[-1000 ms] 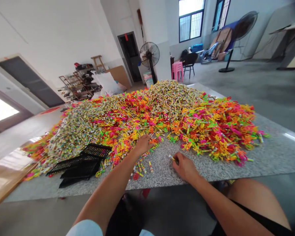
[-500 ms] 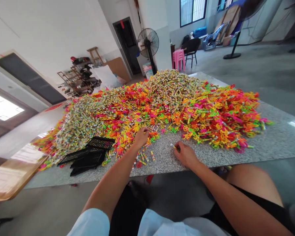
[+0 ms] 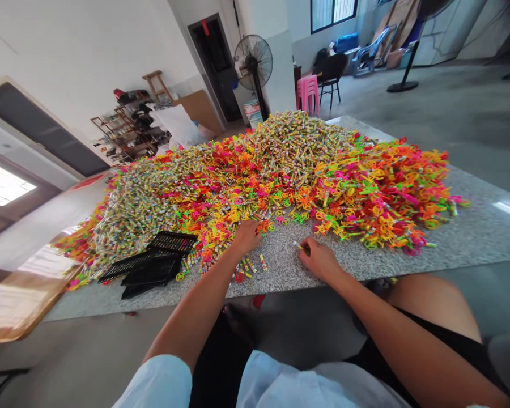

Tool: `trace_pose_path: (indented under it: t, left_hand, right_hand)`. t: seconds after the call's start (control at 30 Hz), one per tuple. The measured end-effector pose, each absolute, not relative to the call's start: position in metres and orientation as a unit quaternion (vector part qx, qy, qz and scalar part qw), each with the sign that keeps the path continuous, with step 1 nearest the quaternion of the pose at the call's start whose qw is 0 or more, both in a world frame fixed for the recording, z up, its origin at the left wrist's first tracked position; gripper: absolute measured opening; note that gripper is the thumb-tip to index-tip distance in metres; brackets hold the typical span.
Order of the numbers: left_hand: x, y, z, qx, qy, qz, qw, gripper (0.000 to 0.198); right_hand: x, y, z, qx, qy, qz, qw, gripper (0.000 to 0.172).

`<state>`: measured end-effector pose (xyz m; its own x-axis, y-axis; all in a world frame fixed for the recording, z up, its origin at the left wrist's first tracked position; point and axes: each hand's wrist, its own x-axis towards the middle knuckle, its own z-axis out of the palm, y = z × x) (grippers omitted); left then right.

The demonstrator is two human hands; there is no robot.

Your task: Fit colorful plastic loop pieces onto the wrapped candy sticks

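Note:
My left hand [image 3: 248,235] is at the near edge of a pile of bright plastic loop-shaped pieces [image 3: 221,232]. Its fingers are curled together beside orange pieces; what they hold, if anything, is hidden. A small printed tube [image 3: 296,245] with a white end pokes out from the pinched fingers of my right hand [image 3: 318,259], just above the speckled stone tabletop [image 3: 280,266]. Between and below my hands lie a few loose printed tubes [image 3: 262,262] and a red round piece [image 3: 239,277].
Heaps of small printed tubes [image 3: 297,141] stretch across the back and left of the table. A mound of coloured loop pieces [image 3: 378,192] lies at right. Black slotted trays [image 3: 153,275] are stacked at front left. Beyond stand a fan [image 3: 253,62] and pink stools [image 3: 307,92].
My left hand has shifted slightly right, its fingers now turned into the orange pieces. My right hand stays nearly in place with the tube. The whole view has tilted slightly.

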<state>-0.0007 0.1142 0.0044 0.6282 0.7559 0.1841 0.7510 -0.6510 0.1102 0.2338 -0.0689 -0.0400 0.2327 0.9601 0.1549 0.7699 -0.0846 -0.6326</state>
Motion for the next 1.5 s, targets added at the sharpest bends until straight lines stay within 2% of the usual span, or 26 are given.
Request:
trace_pose_path:
  t: [0.17, 0.3, 0.37, 0.43, 0.5, 0.6, 0.77, 1.07, 1.27, 1.5]
  left_hand:
    - [-0.005, 0.116, 0.007, 0.887, 0.438, 0.144, 0.025, 0.033]
    - [-0.002, 0.109, 0.019, 0.839, 0.477, 0.249, 0.086, 0.028]
    - [0.006, 0.1, 0.026, 0.776, 0.5, 0.327, 0.202, 0.027]
    - [0.018, 0.082, 0.032, 0.678, 0.501, 0.378, 0.382, 0.032]
    - [0.03, 0.059, 0.035, 0.585, 0.458, 0.379, 0.552, 0.039]
    - [0.048, 0.021, 0.035, 0.515, 0.408, 0.368, 0.658, 0.043]
    - [0.071, -0.013, 0.035, 0.531, 0.396, 0.382, 0.645, 0.036]
    - [0.084, -0.022, 0.043, 0.59, 0.393, 0.367, 0.603, 0.033]
    - [0.082, -0.018, 0.04, 0.638, 0.41, 0.379, 0.53, 0.031]
    - [0.085, -0.019, 0.042, 0.623, 0.415, 0.392, 0.534, 0.035]
  right_hand:
    - [0.236, -0.07, -0.038, -0.716, -0.588, 0.18, 0.329, 0.019]
    - [0.237, -0.073, -0.032, -0.691, -0.579, 0.204, 0.382, 0.019]
    - [0.236, -0.077, -0.025, -0.663, -0.575, 0.223, 0.424, 0.018]
    - [0.233, -0.082, -0.016, -0.629, -0.568, 0.25, 0.467, 0.02]
    - [0.23, -0.086, -0.006, -0.591, -0.554, 0.285, 0.513, 0.024]
    - [0.225, -0.091, 0.004, -0.54, -0.524, 0.336, 0.567, 0.026]
    - [0.222, -0.094, 0.007, -0.508, -0.497, 0.383, 0.59, 0.026]
    - [0.225, -0.095, 0.011, -0.51, -0.454, 0.383, 0.622, 0.027]
    - [0.23, -0.096, 0.008, -0.558, -0.498, 0.304, 0.59, 0.025]
    - [0.226, -0.092, 0.006, -0.512, -0.469, 0.404, 0.595, 0.032]
